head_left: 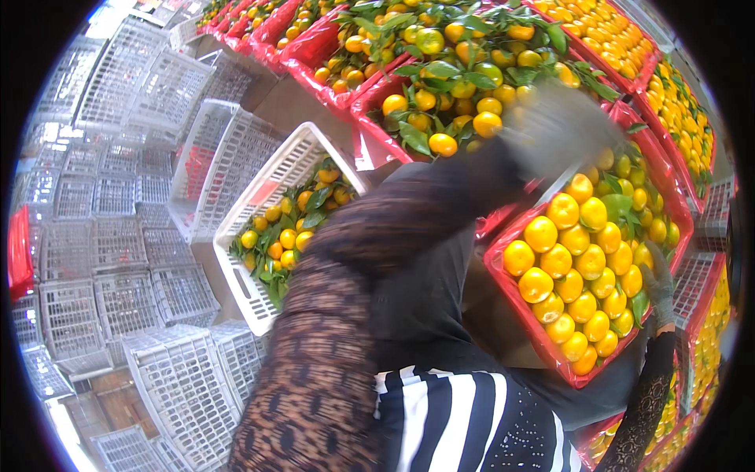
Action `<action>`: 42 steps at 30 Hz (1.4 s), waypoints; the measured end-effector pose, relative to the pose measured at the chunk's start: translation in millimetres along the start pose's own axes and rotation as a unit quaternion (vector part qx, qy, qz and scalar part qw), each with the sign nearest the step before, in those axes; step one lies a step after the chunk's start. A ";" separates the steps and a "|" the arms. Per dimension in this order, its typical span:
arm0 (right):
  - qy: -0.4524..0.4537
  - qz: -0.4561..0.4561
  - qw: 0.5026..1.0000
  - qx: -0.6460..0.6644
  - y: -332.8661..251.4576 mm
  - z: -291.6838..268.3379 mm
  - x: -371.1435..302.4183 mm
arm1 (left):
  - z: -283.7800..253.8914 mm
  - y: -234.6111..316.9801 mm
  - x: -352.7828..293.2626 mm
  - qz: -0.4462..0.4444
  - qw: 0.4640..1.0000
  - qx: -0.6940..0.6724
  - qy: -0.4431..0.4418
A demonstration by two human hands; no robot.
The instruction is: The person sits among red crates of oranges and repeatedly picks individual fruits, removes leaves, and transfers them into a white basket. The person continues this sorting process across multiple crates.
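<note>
My left arm, in a black lace sleeve, reaches across to the upper right. At its end my left hand (562,134), in a grey glove, is smeared by motion over the far part of a red-lined crate (525,329); its fingers cannot be made out. Neat rows of orange mandarins (583,250) fill the crate's near part, with greener, leafy ones farther back. At the crate's right edge my gloved right hand (661,289) rests against the outermost fruit. Its fingers look stretched out, and nothing shows in them.
To the left a white plastic basket (236,206) holds leafy mandarins. Another red-lined crate of leafy mandarins (464,86) lies beyond, with more crates at the back and right. Stacks of grey plastic baskets (185,377) line the left side.
</note>
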State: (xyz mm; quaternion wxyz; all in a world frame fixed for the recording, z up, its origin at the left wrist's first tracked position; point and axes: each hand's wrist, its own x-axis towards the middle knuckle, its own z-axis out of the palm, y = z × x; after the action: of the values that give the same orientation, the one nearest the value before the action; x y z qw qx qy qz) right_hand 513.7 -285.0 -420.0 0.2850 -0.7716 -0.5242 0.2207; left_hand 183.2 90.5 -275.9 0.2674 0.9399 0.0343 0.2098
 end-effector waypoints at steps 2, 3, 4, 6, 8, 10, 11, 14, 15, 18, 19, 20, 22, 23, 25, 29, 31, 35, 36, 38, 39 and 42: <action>-0.007 0.007 1.000 0.006 -3.2 -1.4 -0.3 | -78.9 -90.7 -134.3 -0.182 0.962 0.007 0.203; -0.014 0.020 1.000 0.014 -7.3 -2.0 0.1 | -105.2 -131.6 -204.0 -0.298 0.908 0.003 0.295; -0.014 0.036 0.999 0.032 -12.4 -1.7 1.3 | -118.7 -173.3 -273.0 -0.403 0.838 -0.003 0.368; -0.022 0.079 0.995 0.050 -24.8 -2.5 3.6 | -107.6 -233.6 -388.7 -0.582 0.754 -0.006 0.304; -0.027 0.070 0.997 0.033 -36.9 -4.4 4.6 | -78.3 -270.0 -450.2 -0.734 0.678 0.029 0.043; -0.032 0.112 0.993 0.021 -46.7 -6.3 2.8 | -38.8 -286.9 -456.5 -0.681 0.716 0.141 0.059; -0.035 0.113 0.990 0.070 -50.3 -6.6 1.6 | -28.9 -291.1 -450.7 -0.698 0.694 0.173 0.032; -0.036 0.116 0.992 0.021 -58.1 -9.6 0.8 | -18.5 -296.4 -416.9 -0.712 0.669 0.213 0.019; -0.030 0.103 0.994 -0.037 -59.6 -9.1 2.1 | -20.9 -293.9 -412.8 -0.700 0.688 0.184 0.050; -0.019 0.117 0.986 -0.116 -65.1 -7.5 5.7 | -29.9 -269.4 -433.9 -0.646 0.748 0.093 0.119; -0.014 0.116 0.984 -0.138 -67.3 -6.4 7.2 | -31.1 -253.2 -448.5 -0.605 0.778 0.064 0.156; -0.007 0.054 0.986 -0.160 -69.5 -3.4 7.7 | -34.0 -234.7 -461.4 -0.652 0.671 -0.203 0.291; 0.007 0.084 0.970 -0.228 -74.6 2.7 8.5 | -41.9 -192.4 -474.4 -0.701 0.680 -0.103 0.188; 0.020 0.063 0.973 -0.221 -77.9 5.0 5.8 | -53.6 -182.7 -463.6 -0.657 0.667 -0.226 0.268; 0.044 0.002 0.982 -0.186 -81.4 12.1 5.3 | -80.5 -157.6 -413.4 -0.484 0.508 -0.557 0.444; 0.056 0.028 0.965 -0.256 -89.0 16.7 7.4 | -115.1 -109.7 -202.2 -0.289 0.789 -0.491 0.232; 0.051 0.050 0.964 -0.258 -94.1 16.6 8.7 | -94.2 -70.7 -85.0 -0.188 0.895 -0.400 0.059; 0.068 0.034 0.969 -0.237 -99.8 14.4 9.2 | 29.5 18.3 82.6 -0.073 0.916 -0.335 -0.210; 0.068 0.040 0.968 -0.238 -100.1 13.0 9.2 | 72.1 37.2 100.9 -0.170 0.875 -0.373 -0.258; 0.081 0.035 0.966 -0.242 -100.4 11.2 7.5 | 143.5 56.5 132.9 -0.171 0.887 -0.230 -0.361; 0.101 0.015 0.968 -0.230 -100.0 10.0 7.0 | 174.3 62.0 139.7 -0.207 0.895 -0.164 -0.359; 0.091 0.026 0.968 -0.234 -98.2 9.3 10.6 | 226.6 52.6 141.8 -0.113 0.935 0.036 -0.335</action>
State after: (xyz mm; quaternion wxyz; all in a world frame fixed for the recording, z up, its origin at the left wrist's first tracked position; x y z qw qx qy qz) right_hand 444.5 -244.9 -361.4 0.1371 -0.8471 -0.5126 0.0276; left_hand 403.1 -40.0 -369.6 0.2511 0.9546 0.0560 -0.1505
